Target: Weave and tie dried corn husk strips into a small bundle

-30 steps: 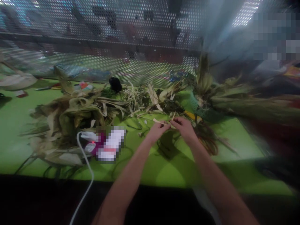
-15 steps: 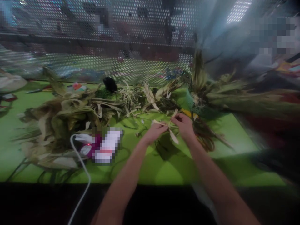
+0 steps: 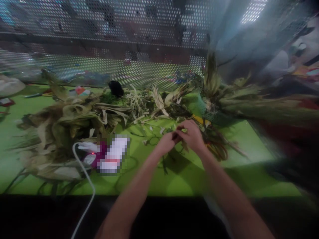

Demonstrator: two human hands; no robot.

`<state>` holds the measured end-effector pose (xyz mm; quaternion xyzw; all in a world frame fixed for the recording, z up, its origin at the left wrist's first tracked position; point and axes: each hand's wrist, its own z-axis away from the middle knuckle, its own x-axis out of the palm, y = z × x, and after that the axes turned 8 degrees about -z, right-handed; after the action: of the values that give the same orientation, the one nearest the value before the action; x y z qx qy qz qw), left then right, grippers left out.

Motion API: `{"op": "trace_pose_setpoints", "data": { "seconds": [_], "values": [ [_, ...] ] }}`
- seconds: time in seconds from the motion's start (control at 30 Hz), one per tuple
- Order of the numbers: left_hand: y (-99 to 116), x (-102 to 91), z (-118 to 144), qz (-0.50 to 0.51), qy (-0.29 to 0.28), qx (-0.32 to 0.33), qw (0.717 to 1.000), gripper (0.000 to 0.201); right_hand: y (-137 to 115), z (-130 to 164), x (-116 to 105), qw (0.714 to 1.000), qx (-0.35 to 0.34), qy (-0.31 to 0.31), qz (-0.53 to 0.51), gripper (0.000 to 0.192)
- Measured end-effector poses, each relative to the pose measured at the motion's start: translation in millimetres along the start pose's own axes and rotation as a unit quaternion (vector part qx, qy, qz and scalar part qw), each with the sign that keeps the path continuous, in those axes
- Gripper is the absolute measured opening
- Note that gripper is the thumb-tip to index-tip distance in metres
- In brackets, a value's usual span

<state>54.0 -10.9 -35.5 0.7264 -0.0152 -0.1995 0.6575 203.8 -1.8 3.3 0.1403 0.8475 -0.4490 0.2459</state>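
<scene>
Husk strip [image 3: 185,145] is hanging just right of frame centre, left hand [image 3: 166,143] and right hand [image 3: 191,135] meeting there, fingers curling nearly closed, pinching it, exact contact hidden, with husk pile [image 3: 82,114] lying centre-left on green table [image 3: 249,146].

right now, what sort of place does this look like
Possibly a craft workspace: dried, husk-like leaves heaped on a green tabletop, with a perforated panel rising behind it.
</scene>
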Motion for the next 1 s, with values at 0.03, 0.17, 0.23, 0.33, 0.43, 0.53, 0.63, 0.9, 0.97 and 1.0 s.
{"op": "trace_pose_setpoints", "data": {
  "seconds": [0.03,0.17,0.23,0.33,0.43,0.53,0.63,0.9,0.97,1.0],
  "values": [
    [1.6,0.6,0.1,-0.017,-0.012,0.011,1.000,0.015,2.7,-0.4,-0.3,1.000,0.009,0.015,-0.007,0.009],
    [6.0,3.0,1.2,-0.109,-0.049,0.053,0.991,0.017,11.0,-0.9,0.1,0.995,0.044,0.078,-0.041,0.012],
    [7.5,3.4,1.9,-0.130,-0.068,0.059,0.987,0.019,12.0,-0.5,1.1,0.991,0.059,0.102,-0.059,0.012],
    [9.5,2.1,2.6,-0.102,-0.084,0.042,0.990,0.020,11.0,-0.2,0.4,0.987,0.087,0.117,-0.067,0.014],
    [10.5,-0.5,2.4,-0.017,-0.048,0.010,0.999,0.023,11.7,-1.4,-2.9,0.982,0.096,0.141,-0.084,0.020],
    [9.0,-2.3,1.6,0.059,0.018,-0.021,0.998,0.029,14.6,-3.0,-3.9,0.968,0.117,0.160,-0.154,0.043],
    [6.1,-1.9,1.0,0.101,0.045,-0.028,0.994,0.032,14.2,-3.4,-0.9,0.943,0.196,0.087,-0.255,0.038],
    [12.1,-0.5,2.6,0.250,0.038,-0.101,0.962,0.033,10.2,-2.3,2.8,0.928,0.219,0.088,-0.287,0.033],
    [15.6,-1.7,4.1,0.253,0.013,-0.093,0.963,0.032,12.4,-2.5,3.5,0.924,0.220,0.101,-0.297,0.034],
    [16.5,-2.3,4.8,0.252,0.004,-0.085,0.964,0.031,13.3,-2.6,3.4,0.921,0.222,0.104,-0.303,0.034]
  ]
}}
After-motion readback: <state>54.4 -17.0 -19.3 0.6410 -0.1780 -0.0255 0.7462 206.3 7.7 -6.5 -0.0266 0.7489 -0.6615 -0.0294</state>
